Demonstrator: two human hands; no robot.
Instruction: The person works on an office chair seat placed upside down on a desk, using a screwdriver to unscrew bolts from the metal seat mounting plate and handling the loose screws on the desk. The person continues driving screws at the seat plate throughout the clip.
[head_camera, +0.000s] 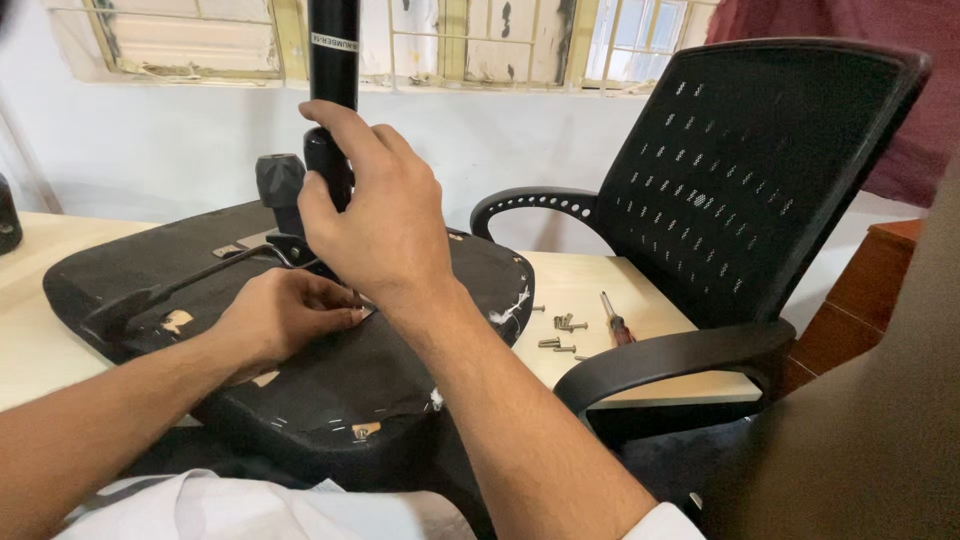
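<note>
**Steadying the gas-lift column on the upturned chair seat**

My right hand (385, 215) is wrapped around the lower part of the black gas-lift cylinder (333, 60), fingers curled over its narrow end, so the column stands upright instead of tipping. My left hand (280, 315) lies low at the foot of that column, fingers bent and pressed to the mechanism plate where the cylinder meets it; whether they pinch anything small there I cannot tell.

The chair seat (300, 380) lies upside down across the near edge of the wooden tabletop (30, 350), its underside up so the fittings face me. A black height lever (170, 288) runs out leftward from the mechanism, and a tension knob (280, 180) stands just behind my right hand.

Toward the right side of the tabletop, a small cluster of loose screws (562, 335) and a screwdriver (615, 320) lie near the seat, within reach. The mesh backrest with armrests (730, 180) stands at the tabletop's right edge, apart from the seat.
</note>
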